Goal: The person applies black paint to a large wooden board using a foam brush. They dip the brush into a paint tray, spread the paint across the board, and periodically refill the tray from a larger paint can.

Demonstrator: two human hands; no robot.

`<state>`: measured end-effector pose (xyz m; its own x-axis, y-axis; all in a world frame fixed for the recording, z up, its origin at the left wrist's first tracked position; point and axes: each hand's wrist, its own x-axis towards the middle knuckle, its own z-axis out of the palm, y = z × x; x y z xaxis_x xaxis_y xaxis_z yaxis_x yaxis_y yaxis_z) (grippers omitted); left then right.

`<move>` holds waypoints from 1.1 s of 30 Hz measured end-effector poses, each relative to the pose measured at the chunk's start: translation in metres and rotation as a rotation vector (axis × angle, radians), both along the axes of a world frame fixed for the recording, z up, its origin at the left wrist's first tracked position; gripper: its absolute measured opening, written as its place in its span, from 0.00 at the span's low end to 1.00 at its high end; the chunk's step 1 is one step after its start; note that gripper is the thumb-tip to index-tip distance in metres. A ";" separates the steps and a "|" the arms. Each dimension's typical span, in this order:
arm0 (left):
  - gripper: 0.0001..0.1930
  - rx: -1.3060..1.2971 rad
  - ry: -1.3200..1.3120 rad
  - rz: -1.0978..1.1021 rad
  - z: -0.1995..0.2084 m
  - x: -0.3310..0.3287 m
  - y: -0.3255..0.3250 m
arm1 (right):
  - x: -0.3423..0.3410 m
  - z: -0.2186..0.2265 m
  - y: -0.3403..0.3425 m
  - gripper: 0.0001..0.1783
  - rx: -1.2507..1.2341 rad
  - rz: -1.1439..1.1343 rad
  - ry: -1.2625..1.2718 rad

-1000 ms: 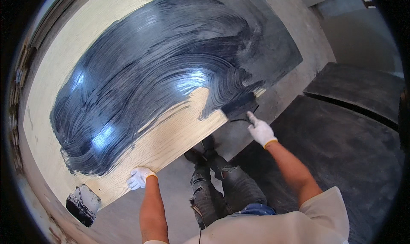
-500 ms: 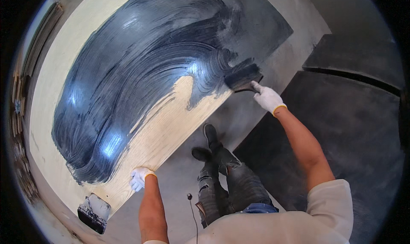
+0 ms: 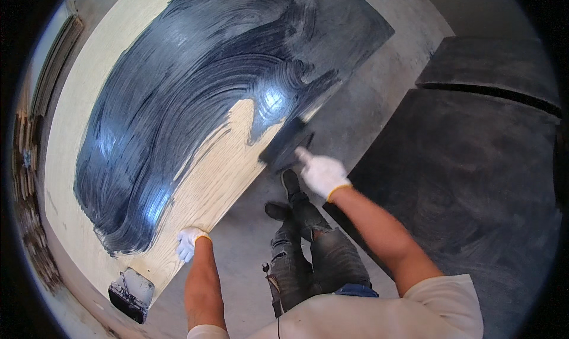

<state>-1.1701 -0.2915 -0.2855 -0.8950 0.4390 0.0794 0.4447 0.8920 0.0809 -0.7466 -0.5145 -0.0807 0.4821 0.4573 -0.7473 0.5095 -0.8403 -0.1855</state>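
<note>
A pale wood-grained board (image 3: 207,202) lies in front of me, much of it covered with streaky, glossy black paint (image 3: 172,107). My right hand (image 3: 325,174), in a white glove with a yellow cuff, is closed round the handle of a wide black paintbrush (image 3: 284,143). The bristles are at the board's near edge, beside a bare strip. My left hand (image 3: 192,243), gloved alike, rests on the near edge further left, fingers stretched over the surface. A paint-smeared container (image 3: 131,294) with black at its lower end sits at the board's lower-left corner.
Large dark panels (image 3: 462,179) lie on the right, with a gap between two of them. Stacked thin boards (image 3: 56,66) line the far left. My legs and dark shoes (image 3: 289,185) are close to the board's near edge. A thin cable (image 3: 267,271) hangs before me.
My right hand has drawn the paintbrush left and toward me along the board's near edge. My left hand stays at about the same place on the board.
</note>
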 end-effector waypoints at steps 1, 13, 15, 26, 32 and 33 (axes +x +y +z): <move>0.37 -0.056 0.062 0.031 0.000 0.000 0.004 | 0.019 0.000 -0.007 0.29 0.064 -0.057 -0.116; 0.37 -0.072 -0.092 -0.043 0.020 0.029 -0.009 | 0.058 0.017 -0.003 0.29 0.011 -0.092 -0.147; 0.36 -0.064 0.034 -0.068 0.009 0.020 -0.008 | 0.048 0.004 -0.005 0.31 -0.022 -0.043 -0.134; 0.39 -0.118 -0.144 -0.010 0.029 0.045 -0.013 | 0.055 0.018 -0.007 0.31 -0.112 0.049 -0.117; 0.37 -0.087 -0.050 -0.030 0.027 0.017 -0.004 | 0.065 0.034 0.017 0.33 -0.170 0.059 -0.100; 0.37 -0.103 -0.033 -0.005 0.027 0.019 -0.004 | 0.081 0.033 0.014 0.32 -0.152 0.048 -0.129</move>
